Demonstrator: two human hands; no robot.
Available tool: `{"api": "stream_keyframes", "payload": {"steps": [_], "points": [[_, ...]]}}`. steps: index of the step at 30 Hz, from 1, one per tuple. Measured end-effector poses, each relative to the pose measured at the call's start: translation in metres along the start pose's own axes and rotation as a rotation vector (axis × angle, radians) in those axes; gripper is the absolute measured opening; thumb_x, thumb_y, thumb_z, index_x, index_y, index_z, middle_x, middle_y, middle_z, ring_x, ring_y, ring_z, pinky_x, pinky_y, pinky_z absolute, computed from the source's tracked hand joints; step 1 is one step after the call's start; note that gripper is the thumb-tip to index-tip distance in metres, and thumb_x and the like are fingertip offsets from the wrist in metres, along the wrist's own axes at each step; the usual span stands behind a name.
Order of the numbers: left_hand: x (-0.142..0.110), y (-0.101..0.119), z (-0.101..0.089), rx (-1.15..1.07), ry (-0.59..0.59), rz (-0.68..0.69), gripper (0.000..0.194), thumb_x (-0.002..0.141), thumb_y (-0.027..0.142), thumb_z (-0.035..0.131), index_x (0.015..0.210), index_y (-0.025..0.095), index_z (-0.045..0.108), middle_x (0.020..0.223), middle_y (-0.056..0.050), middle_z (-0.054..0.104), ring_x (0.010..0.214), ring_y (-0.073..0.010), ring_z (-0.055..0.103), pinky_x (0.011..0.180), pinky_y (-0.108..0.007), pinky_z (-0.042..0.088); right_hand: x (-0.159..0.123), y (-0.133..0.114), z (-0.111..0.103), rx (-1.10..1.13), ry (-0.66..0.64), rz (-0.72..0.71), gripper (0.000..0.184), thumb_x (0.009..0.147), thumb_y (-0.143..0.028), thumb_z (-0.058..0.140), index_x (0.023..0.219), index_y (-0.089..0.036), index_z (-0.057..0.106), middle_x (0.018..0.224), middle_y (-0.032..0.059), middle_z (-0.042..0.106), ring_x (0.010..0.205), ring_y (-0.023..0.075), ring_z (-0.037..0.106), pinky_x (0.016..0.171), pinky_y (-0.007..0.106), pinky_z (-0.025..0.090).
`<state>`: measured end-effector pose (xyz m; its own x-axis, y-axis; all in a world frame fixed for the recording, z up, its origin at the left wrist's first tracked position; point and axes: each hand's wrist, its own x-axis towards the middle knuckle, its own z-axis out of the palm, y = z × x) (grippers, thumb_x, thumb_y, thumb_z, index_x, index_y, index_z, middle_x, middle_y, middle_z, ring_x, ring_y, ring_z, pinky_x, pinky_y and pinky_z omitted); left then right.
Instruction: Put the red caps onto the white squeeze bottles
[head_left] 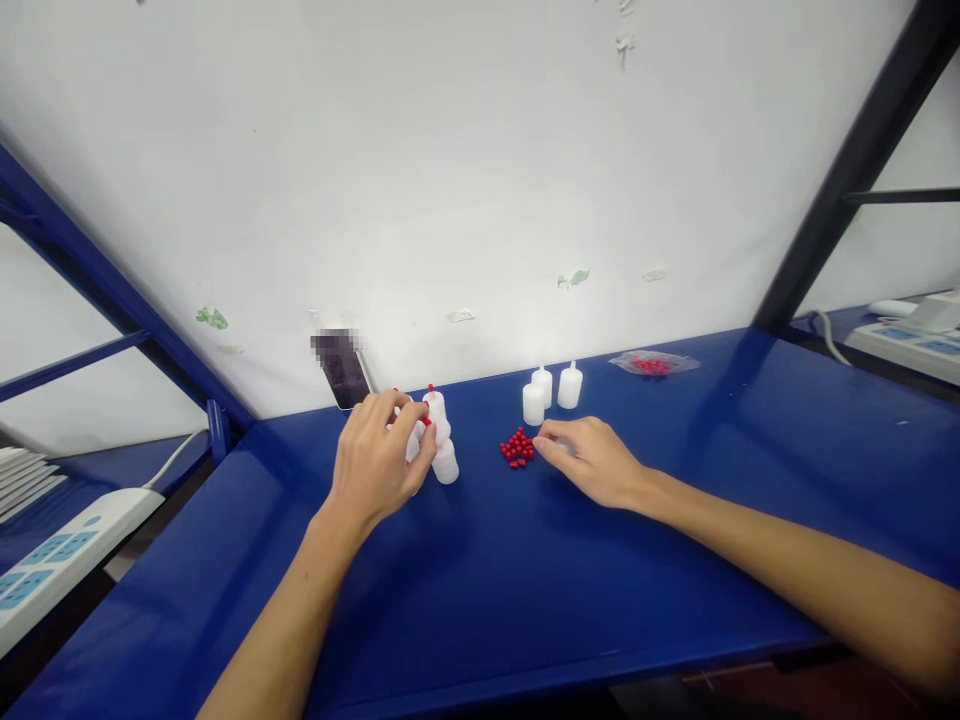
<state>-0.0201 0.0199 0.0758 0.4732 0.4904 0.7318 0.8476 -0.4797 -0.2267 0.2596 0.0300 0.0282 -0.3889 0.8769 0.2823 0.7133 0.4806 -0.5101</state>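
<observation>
My left hand (pixel 382 450) is closed in a pinch at a red cap (pixel 427 421) among small white squeeze bottles (pixel 445 463). Its fingers partly cover that group, and red tips show on some of the bottles. To the right, my right hand (pixel 592 460) rests low over the table with thumb and forefinger nearly together. Those fingertips reach the edge of a pile of small red caps (pixel 516 447). Something pale shows between thumb and fingers, too covered to name. Behind the pile stand three upright white bottles (pixel 533 404) with bare nozzles.
A phone (pixel 346 372) leans on the white wall behind the left hand. A clear plastic bag (pixel 652 364) with more red caps lies at the back right of the blue table (pixel 480 600). Power strips (pixel 67 560) lie beyond the blue frame at left and the dark post at right.
</observation>
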Motion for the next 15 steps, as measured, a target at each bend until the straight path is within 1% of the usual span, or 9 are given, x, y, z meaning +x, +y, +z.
{"api": "stream_keyframes", "payload": {"steps": [2, 4, 7, 9, 11, 13, 15], "points": [[-0.001, 0.001, 0.002, 0.043, -0.067, 0.011, 0.014, 0.089, 0.026, 0.053, 0.092, 0.017, 0.063, 0.090, -0.009, 0.060, 0.078, -0.0221, 0.052, 0.071, -0.035, 0.040, 0.002, 0.002, -0.001, -0.041, -0.010, 0.023, 0.043, 0.097, -0.046, 0.037, 0.076, -0.019, 0.063, 0.063, -0.0003, 0.059, 0.057, 0.0143, 0.051, 0.059, 0.026, 0.030], [-0.001, 0.004, 0.004, 0.080, -0.107, 0.016, 0.016, 0.089, 0.027, 0.052, 0.093, 0.017, 0.064, 0.092, -0.010, 0.060, 0.077, -0.0226, 0.051, 0.071, -0.036, 0.038, 0.003, 0.002, -0.001, -0.067, -0.019, 0.036, 0.042, 0.097, -0.045, 0.037, 0.077, -0.020, 0.064, 0.064, 0.0000, 0.060, 0.058, 0.0149, 0.052, 0.059, 0.026, 0.030], [0.000, 0.006, 0.006, 0.083, -0.118, -0.001, 0.020, 0.089, 0.029, 0.053, 0.099, 0.018, 0.066, 0.095, -0.010, 0.061, 0.077, -0.0228, 0.053, 0.071, -0.037, 0.035, 0.003, 0.002, -0.002, -0.081, -0.031, 0.044, 0.041, 0.098, -0.045, 0.037, 0.076, -0.021, 0.063, 0.063, -0.0004, 0.061, 0.058, 0.0151, 0.053, 0.059, 0.026, 0.030], [0.001, 0.005, 0.003, 0.062, -0.078, -0.028, 0.023, 0.088, 0.029, 0.055, 0.105, 0.018, 0.067, 0.098, -0.010, 0.062, 0.079, -0.0227, 0.056, 0.073, -0.037, 0.034, 0.004, 0.003, -0.002, -0.087, -0.035, 0.048, 0.041, 0.098, -0.045, 0.037, 0.076, -0.021, 0.063, 0.063, -0.0004, 0.061, 0.058, 0.0151, 0.053, 0.058, 0.026, 0.029], [0.001, 0.005, -0.001, 0.044, 0.016, -0.052, 0.023, 0.087, 0.027, 0.058, 0.106, 0.019, 0.067, 0.097, -0.008, 0.065, 0.080, -0.0216, 0.060, 0.075, -0.038, 0.032, 0.004, 0.003, -0.002, -0.093, -0.037, 0.052, 0.042, 0.098, -0.045, 0.037, 0.076, -0.021, 0.063, 0.064, -0.0002, 0.061, 0.058, 0.0151, 0.053, 0.057, 0.026, 0.028], [0.001, 0.009, -0.005, 0.008, 0.130, -0.044, 0.015, 0.085, 0.023, 0.059, 0.098, 0.019, 0.067, 0.087, -0.005, 0.067, 0.072, -0.0184, 0.061, 0.074, -0.037, 0.031, 0.004, 0.004, -0.002, -0.103, -0.043, 0.052, 0.042, 0.099, -0.045, 0.036, 0.077, -0.021, 0.063, 0.064, 0.0001, 0.061, 0.057, 0.0151, 0.053, 0.057, 0.026, 0.027], [0.000, 0.019, -0.006, -0.086, 0.213, 0.002, 0.008, 0.083, 0.018, 0.059, 0.089, 0.019, 0.065, 0.072, 0.000, 0.065, 0.060, -0.0141, 0.058, 0.072, -0.036, 0.031, 0.004, 0.005, -0.001, -0.119, -0.051, 0.053, 0.042, 0.099, -0.045, 0.035, 0.077, -0.021, 0.063, 0.064, 0.0002, 0.061, 0.057, 0.0152, 0.053, 0.056, 0.026, 0.026]]}}
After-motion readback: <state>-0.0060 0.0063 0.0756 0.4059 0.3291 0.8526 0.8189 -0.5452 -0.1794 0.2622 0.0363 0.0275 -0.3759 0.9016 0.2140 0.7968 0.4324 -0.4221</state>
